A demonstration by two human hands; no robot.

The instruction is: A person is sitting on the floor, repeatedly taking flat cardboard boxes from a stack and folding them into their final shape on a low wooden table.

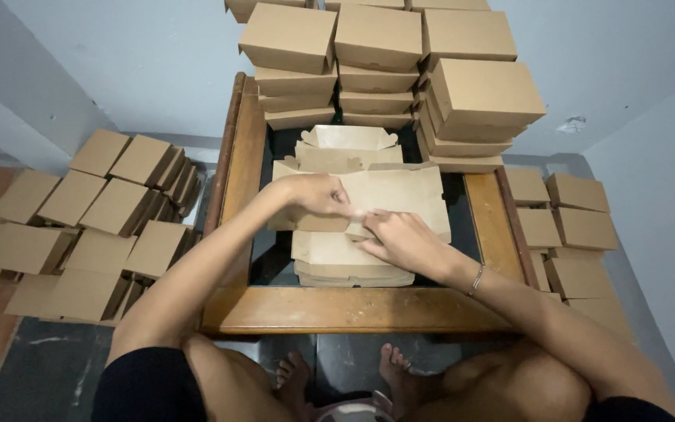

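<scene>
On the floor left of the table, folded brown boxes lie in loose overlapping rows. At the middle of the table, a flat brown carton blank lies on a pile of flat blanks, its long axis running left to right across the table, directly under both hands. The left hand pinches a flap at the blank's left part, fingers closed on the cardboard. The right hand presses fingertips on the fold just beside it; the two hands almost touch, equally near the blank. Along the table's far edge stand stacks of finished boxes, plain brown without visible labels. To the right, on the floor, more closed boxes lie against the wall.
</scene>
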